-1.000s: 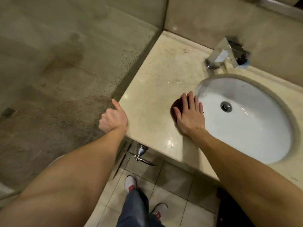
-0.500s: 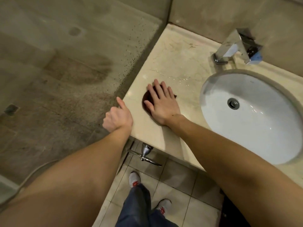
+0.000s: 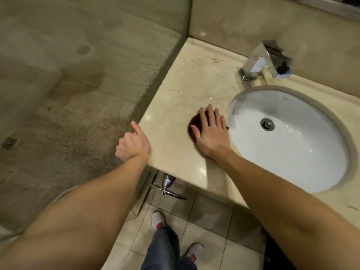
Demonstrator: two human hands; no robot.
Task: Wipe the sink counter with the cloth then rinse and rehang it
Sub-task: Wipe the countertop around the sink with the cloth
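Mid-frame, right hand [image 3: 211, 133], fingers spread flat, presses a dark cloth [image 3: 193, 123] onto the marble counter [image 3: 175, 94]; left hand [image 3: 132, 147], fingers curled, braces its edge.

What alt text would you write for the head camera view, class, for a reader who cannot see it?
A person's right hand presses flat on a dark red cloth on the beige marble sink counter, just left of the white oval basin. The left hand grips the counter's left edge, thumb on top. A chrome tap stands behind the basin.
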